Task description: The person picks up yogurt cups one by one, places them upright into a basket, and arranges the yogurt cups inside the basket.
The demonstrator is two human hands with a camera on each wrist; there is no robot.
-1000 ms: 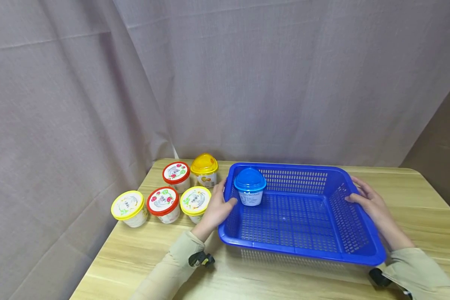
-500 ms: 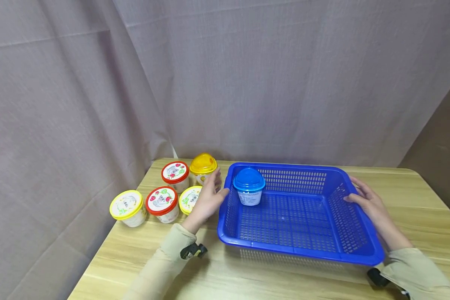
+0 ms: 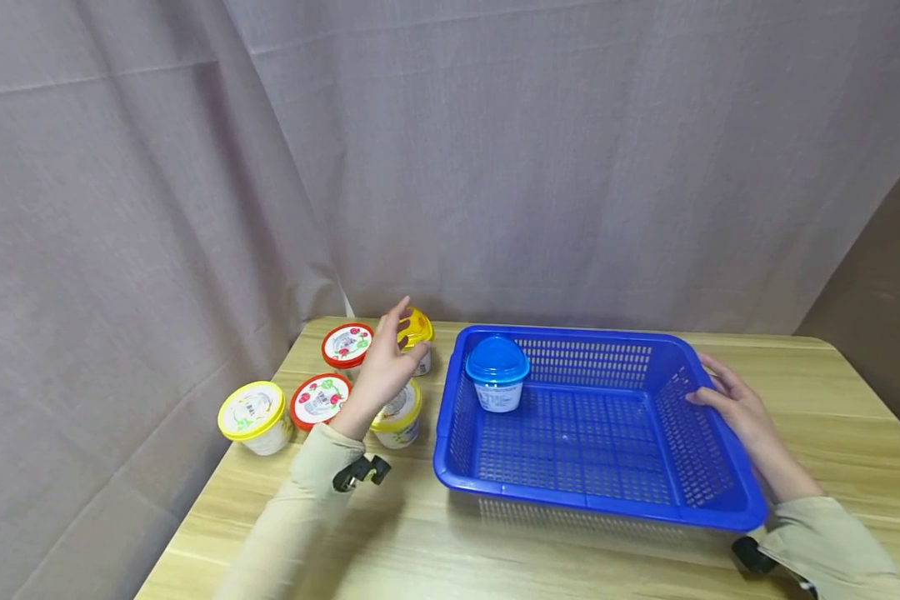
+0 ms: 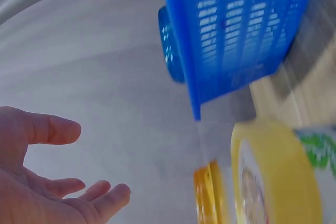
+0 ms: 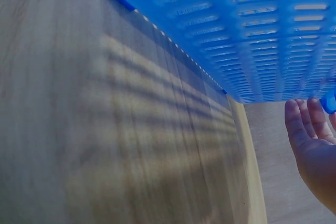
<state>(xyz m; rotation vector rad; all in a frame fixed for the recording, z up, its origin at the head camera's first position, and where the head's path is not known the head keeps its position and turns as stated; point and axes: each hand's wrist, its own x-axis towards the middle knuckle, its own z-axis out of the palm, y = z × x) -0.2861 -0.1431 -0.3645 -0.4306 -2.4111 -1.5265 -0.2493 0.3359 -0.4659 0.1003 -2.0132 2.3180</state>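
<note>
My left hand [image 3: 381,371] hovers over the cups with its fingers spread and nothing held. It overlaps a cup with a yellow domed lid [image 3: 418,327] in the head view. In the left wrist view, that hand [image 4: 47,187] stands apart from a yellow-lidded tub [image 4: 283,177]. A blue plastic basket [image 3: 600,502] sits on the wooden table, and my right hand [image 3: 742,417] grips its right rim, thumb inside and fingers outside. Inside the basket's back left corner stands a white cup with a blue domed lid [image 3: 498,367].
Around my left hand stand two red-lidded tubs, one behind [image 3: 345,343] and one in front [image 3: 319,400], a yellow-lidded tub [image 3: 255,415] at far left and another [image 3: 399,417] beside the basket. A grey curtain [image 3: 540,167] hangs behind the table [image 3: 420,550].
My left hand has let go of the basket's left rim and moved left and back over the cups. The right hand still grips the basket, which has barely shifted.
</note>
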